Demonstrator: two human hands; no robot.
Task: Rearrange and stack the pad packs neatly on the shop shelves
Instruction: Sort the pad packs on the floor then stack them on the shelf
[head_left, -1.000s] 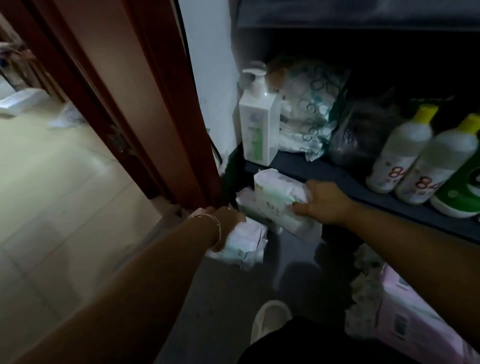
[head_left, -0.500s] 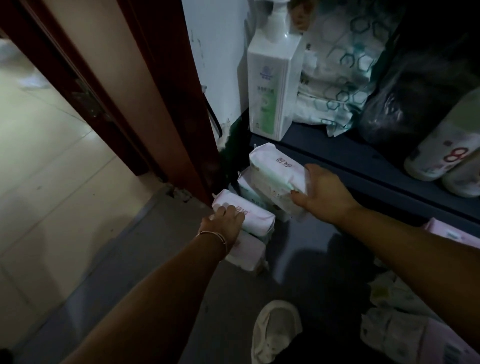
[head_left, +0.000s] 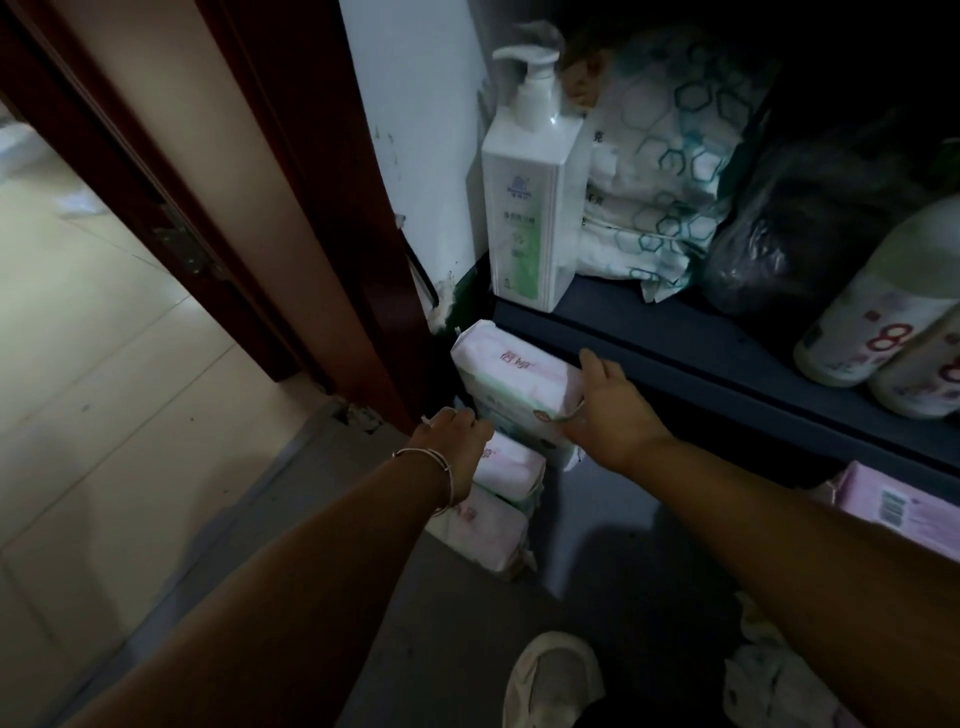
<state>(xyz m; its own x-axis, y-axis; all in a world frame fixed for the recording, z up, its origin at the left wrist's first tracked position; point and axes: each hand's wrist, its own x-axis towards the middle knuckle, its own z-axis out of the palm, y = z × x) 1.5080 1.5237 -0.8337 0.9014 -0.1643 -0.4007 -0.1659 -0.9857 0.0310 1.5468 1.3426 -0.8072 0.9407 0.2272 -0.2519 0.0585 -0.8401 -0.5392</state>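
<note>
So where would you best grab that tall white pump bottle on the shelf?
Grip the pump bottle round its flat-sided body, coming from the front, the shelf's open side. It stands upright at the shelf's left front corner, with wall on its left and patterned packs close on its right; the thin pump neck looks a weaker hold.

Both arms reach forward and down, left hand (head_left: 457, 434) knuckles-up with fingers curled, right hand (head_left: 608, 410) fingers gripping.

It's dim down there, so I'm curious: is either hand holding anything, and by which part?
The right hand grips the top pink pad pack by its right end. The left hand is at the stack's left side; its grip cannot be told.
</note>
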